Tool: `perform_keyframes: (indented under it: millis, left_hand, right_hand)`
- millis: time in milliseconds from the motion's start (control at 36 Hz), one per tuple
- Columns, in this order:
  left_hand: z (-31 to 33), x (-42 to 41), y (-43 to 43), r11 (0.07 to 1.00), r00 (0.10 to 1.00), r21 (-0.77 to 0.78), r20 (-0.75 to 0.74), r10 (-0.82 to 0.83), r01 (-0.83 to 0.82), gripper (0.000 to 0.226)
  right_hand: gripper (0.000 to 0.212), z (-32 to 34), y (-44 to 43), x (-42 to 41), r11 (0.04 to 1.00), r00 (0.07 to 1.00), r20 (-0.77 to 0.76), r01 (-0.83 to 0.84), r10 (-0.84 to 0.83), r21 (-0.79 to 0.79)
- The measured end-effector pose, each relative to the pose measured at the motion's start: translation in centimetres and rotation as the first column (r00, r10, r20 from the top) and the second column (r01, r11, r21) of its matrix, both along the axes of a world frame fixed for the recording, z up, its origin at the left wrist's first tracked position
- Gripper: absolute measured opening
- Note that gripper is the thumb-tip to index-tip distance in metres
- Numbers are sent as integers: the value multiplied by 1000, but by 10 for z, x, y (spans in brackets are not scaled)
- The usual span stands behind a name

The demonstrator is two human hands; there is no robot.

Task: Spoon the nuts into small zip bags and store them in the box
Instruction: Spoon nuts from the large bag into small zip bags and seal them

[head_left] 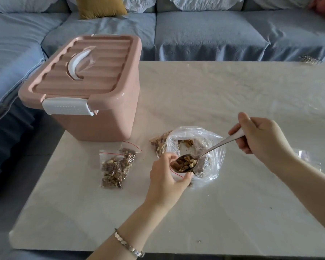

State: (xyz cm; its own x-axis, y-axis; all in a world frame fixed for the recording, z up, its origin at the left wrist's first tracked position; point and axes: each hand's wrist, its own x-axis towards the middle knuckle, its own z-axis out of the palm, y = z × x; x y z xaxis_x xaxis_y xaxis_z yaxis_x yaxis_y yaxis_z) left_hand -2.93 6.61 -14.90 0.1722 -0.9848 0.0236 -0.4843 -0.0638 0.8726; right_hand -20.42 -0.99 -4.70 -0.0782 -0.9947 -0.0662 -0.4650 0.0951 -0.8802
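in left hand, pinches small zip bag; in right hand, grips heaped spoon; risks spilling nuts onto counter, probably by missing the barely visible mouth.

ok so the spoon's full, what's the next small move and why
Probably tilt the spoon so the nuts slide into the small zip bag. The right hand holds the spoon loaded, its bowl at the bag mouth that the left hand pinches open.
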Motion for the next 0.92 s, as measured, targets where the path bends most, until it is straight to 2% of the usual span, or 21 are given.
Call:
perform_keyframes:
  millis: [167, 250, 333, 444, 500, 583, 722, 806, 917]
  left_hand:
    - [-1, -1, 0, 999, 999, -45, -21, 28, -29, 48]
    - [-2, 0, -1, 998, 999, -57, -27, 34, -36, 38]
    - [-2, -1, -2, 997, 999, -61, -27, 35, -36, 39]
    - [-6, 0, -1, 996, 998, -68, -38, 58, -60, 41]
    - [-8, 1, 1, 992, 995, -87, -44, 87, -90, 45]
    - [-11, 2, 1, 987, 992, -106, -43, 121, -125, 55]
    - [-11, 2, 4, 977, 986, -154, -90, 138, -150, 45]
    - [-8, 1, 5, 971, 990, -200, -73, 122, -134, 42]
    - [-10, 9, 5, 968, 992, -217, -55, 114, -123, 39]
  right_hand:
    - [42, 15, 18, 20, 965, 979, -138, -174, 148, -198]
    - [31, 21, 28, 27, 945, 959, -123, -274, 254, -181]
    - [17, 21, 37, 30, 899, 913, -127, -404, 387, -167]
    - [14, 21, 49, 29, 794, 858, -319, -501, 403, -344]
    - [19, 23, 54, 26, 754, 861, -340, -500, 380, -425]
    - [17, 23, 58, 21, 759, 888, -289, -457, 358, -465]
    - [18, 12, 62, 24, 801, 892, -246, -450, 380, -394]
    - [16, 12, 62, 24, 792, 897, -236, -440, 373, -424]
    - [17, 17, 57, 15, 816, 962, -92, -268, 259, -512]
